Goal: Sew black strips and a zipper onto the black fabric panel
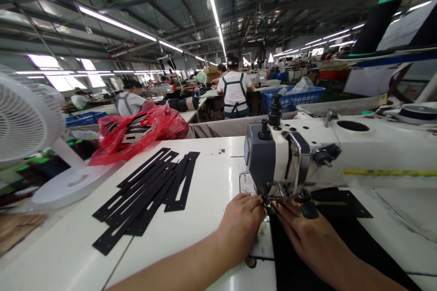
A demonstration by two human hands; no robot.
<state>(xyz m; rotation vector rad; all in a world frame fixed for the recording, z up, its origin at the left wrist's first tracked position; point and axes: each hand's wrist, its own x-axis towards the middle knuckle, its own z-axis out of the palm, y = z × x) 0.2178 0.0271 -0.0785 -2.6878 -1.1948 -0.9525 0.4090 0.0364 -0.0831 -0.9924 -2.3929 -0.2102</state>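
Observation:
A white and grey sewing machine point(273, 159) stands on the white table in front of me. My left hand point(243, 223) is closed beside the needle area, its fingertips pinched at the left edge of a black fabric piece point(293, 266). My right hand point(307, 232) lies on that fabric with its fingers stretched toward the presser foot, close to the left fingertips. The machine head and my fingers hide the needle and the seam. Under the machine arm, right of my right hand, lies another part of black material point(358, 204) with a small hole near its corner.
Overlapping black strips with long slots point(146, 191) lie on the table at left. Behind them is a red plastic bag point(143, 129) of pieces. A white fan point(30, 118) stands far left. Thread cones point(373, 27) hang over the upper right. People work ahead, near a blue crate point(293, 95).

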